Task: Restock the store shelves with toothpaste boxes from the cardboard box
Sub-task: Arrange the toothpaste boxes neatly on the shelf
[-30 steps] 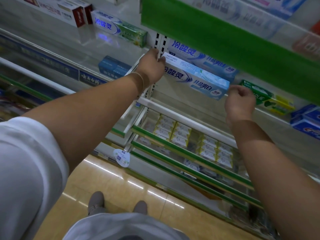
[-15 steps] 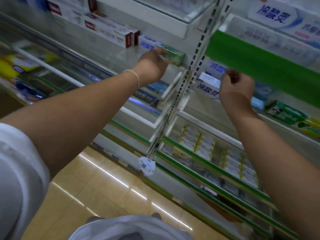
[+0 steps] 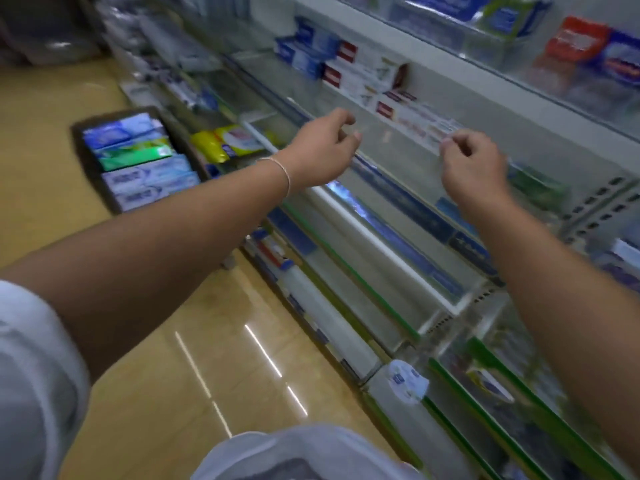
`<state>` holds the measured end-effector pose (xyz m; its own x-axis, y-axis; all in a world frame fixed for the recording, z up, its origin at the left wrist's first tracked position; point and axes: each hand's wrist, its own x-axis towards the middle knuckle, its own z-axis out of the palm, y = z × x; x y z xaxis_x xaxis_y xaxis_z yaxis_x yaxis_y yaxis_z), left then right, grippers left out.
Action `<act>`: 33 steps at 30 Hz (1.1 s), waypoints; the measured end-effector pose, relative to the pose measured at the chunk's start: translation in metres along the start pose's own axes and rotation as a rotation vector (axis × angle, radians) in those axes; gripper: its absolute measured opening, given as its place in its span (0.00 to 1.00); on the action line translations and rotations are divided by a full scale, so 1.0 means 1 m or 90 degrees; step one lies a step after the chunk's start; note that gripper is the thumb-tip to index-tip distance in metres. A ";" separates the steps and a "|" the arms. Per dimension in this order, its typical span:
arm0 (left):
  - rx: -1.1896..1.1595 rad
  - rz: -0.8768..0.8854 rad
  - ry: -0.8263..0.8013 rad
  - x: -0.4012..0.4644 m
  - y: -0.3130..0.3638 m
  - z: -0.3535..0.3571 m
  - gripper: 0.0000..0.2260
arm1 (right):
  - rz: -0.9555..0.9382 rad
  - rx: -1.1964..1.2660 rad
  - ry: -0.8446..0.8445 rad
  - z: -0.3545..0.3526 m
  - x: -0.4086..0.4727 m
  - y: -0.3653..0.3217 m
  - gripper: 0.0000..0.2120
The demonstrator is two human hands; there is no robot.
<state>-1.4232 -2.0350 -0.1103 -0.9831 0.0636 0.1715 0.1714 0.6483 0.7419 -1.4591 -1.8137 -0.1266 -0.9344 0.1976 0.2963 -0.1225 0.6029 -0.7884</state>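
While empty, both hands loosely curled.

The cardboard box is brown, and its toothpaste boxes run in bands of blue, green and pale blue-white. Beside it lies a yellow packet (a red patch on its face). On the shelf stand white cartons with red ends and blue cartons. The shelf edges are green, the floor tan and glossy, the sleeve white.
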 end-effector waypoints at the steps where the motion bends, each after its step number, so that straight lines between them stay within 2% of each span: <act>1: 0.008 -0.017 0.022 -0.004 -0.014 -0.017 0.18 | -0.012 0.006 -0.020 0.017 0.001 -0.013 0.08; 8: 0.026 -0.150 0.149 -0.048 -0.099 -0.119 0.16 | -0.089 0.065 -0.158 0.130 -0.003 -0.090 0.10; 17: 0.025 -0.295 0.329 -0.080 -0.187 -0.209 0.15 | -0.129 0.141 -0.317 0.260 -0.005 -0.162 0.05; 25: 0.072 -0.391 0.390 -0.043 -0.262 -0.259 0.14 | -0.156 0.139 -0.422 0.386 0.039 -0.197 0.08; 33: 0.085 -0.466 0.348 0.033 -0.344 -0.272 0.15 | -0.158 0.068 -0.513 0.501 0.098 -0.196 0.12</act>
<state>-1.4968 -2.4623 -0.1843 -0.6711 -0.7414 -0.0033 -0.5231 0.4703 0.7107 -1.6943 -2.3003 -0.2131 -0.8239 -0.5662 0.0244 -0.3486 0.4724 -0.8096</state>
